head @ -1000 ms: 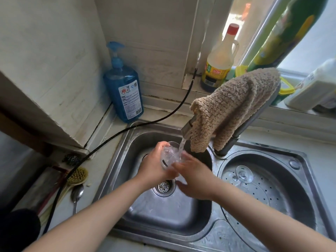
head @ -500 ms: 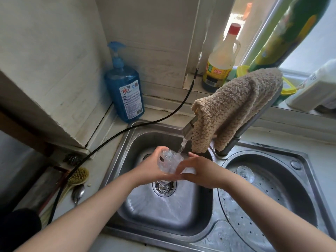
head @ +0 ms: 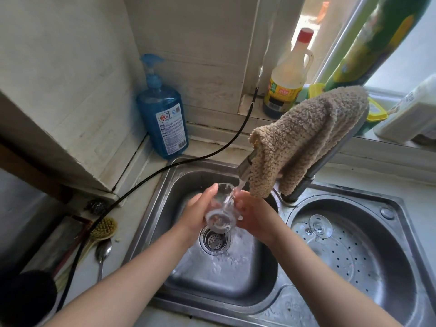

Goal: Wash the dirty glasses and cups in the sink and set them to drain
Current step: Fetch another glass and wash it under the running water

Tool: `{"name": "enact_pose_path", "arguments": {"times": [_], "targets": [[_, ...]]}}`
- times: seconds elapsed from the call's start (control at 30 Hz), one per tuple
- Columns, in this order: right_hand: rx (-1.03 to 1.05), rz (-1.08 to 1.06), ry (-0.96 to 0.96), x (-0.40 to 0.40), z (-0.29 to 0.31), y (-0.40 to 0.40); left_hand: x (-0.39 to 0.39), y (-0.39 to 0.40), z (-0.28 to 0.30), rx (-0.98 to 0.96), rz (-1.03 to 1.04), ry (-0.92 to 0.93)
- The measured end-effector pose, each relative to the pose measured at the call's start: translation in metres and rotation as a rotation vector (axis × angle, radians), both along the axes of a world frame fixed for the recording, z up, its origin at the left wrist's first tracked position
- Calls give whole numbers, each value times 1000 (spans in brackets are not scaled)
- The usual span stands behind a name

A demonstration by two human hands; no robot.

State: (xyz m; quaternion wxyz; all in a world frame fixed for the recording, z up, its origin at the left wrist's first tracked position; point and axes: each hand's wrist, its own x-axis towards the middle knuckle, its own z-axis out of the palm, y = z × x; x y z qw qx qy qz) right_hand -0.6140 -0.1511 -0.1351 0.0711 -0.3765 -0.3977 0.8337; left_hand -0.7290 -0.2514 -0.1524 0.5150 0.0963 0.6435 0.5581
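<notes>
A clear glass [head: 220, 214] is held tilted over the left sink basin [head: 179, 185], its base towards me and its mouth under the running water from the tap [head: 244, 167]. My left hand [head: 200, 211] grips the glass from the left. My right hand [head: 253, 214] holds it from the right, fingers curled against its side. An upturned stemmed glass [head: 319, 225] stands in the right basin on the perforated drain tray [head: 354, 263].
A brown cloth [head: 306, 138] hangs over the tap. A blue soap pump bottle [head: 162, 119] stands at the back left corner. A black hose [head: 165, 168] crosses the counter. A brush [head: 103, 228] and spoon [head: 103, 251] lie left of the sink. Bottles line the windowsill [head: 286, 74].
Both hands have turned the glass, tipping its base towards me while keeping it under the water stream. The hands shifted slightly between frames.
</notes>
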Motion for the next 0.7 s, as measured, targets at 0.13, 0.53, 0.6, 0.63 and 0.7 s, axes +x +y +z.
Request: {"name": "enact_pose_path", "arguments": {"times": [0.13,0.53,0.6,0.63,0.7], "targets": [[290,-64,-193,-16,-2,-19,9,19,-2,-108,291,-86],[724,191,-460,-19,2,-7,18,37,-5,-190,357,270],[448,176,-446,-17,1,-2,19,35,0,-140,265,396],[265,143,-379,-14,0,1,19,35,3,-90,206,442],[-173,58,-156,-7,0,2,18,37,7,4,105,467]]}}
